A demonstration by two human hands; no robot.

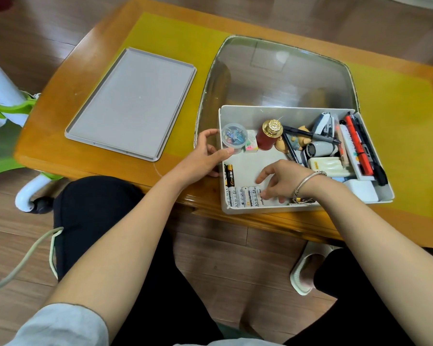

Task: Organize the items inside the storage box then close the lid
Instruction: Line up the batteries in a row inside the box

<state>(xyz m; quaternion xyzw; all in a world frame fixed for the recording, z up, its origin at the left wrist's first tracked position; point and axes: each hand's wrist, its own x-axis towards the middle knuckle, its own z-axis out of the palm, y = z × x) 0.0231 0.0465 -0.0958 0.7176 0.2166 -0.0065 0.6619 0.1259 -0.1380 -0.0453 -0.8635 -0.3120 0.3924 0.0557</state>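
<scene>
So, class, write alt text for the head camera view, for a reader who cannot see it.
A seated person reaches into an open white storage box on a wooden table: the left hand holds a small clear tub of pins at the box's left wall, while the right hand hovers over a row of white batteries. The grey lid lies to the left.

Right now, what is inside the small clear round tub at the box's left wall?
The clear tub holds small coloured pieces, blue, red and pale, perhaps pins or clips. Its lid blurs them, so their exact kind and what lies beneath them cannot be seen.
</scene>
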